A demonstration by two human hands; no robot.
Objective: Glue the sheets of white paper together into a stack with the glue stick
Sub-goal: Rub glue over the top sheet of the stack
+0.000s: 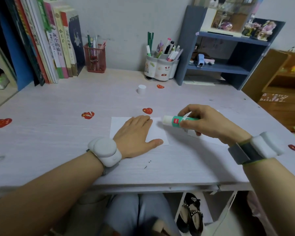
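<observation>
From the head view, your left hand (136, 133) lies flat, palm down with fingers spread, pressing on a sheet of white paper (156, 132) near the middle of the desk (58, 150). Your right hand (206, 121) is closed around the glue stick (173, 120), held nearly level just above the desk, its uncapped white tip pointing left toward the paper's right edge, close to your left fingertips. More white paper (209, 139) lies under your right hand, partly hidden. The white cap (141, 89) stands upright farther back on the desk, well apart from both hands. Red heart stickers (147, 110) dot the desk, one just behind the sheet. White bands wrap both wrists.
</observation>
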